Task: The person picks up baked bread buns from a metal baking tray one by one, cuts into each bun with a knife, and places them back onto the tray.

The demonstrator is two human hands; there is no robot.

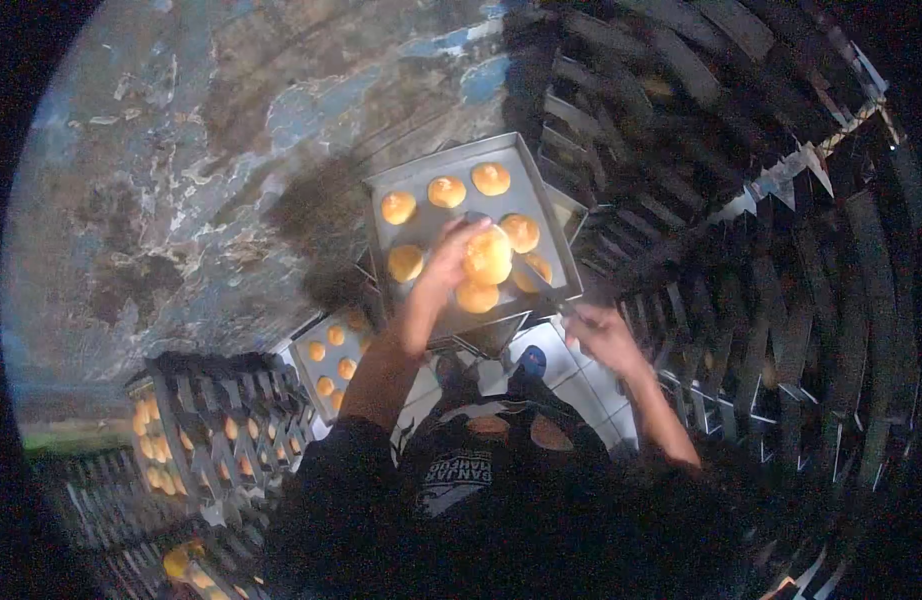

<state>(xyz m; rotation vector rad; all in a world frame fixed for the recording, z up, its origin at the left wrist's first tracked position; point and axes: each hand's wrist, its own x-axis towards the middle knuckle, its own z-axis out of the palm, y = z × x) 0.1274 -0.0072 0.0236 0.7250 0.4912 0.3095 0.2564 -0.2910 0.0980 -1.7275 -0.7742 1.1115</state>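
Several golden-brown round buns lie on a square metal tray in front of me. My left hand is closed around one bun, raised above the tray. In my right hand, near the tray's lower right corner, is a thin dark tool. Its tip reaches over the tray, close to the raised bun and to a bun at the right side. Another bun rests just below the raised one. My left fingers partly cover the middle of the tray.
A second tray of buns is at the lower left, beside a rack with more buns. Dark slatted racks stand along the right. A worn, stained wall or surface lies beyond. White floor tiles show below.
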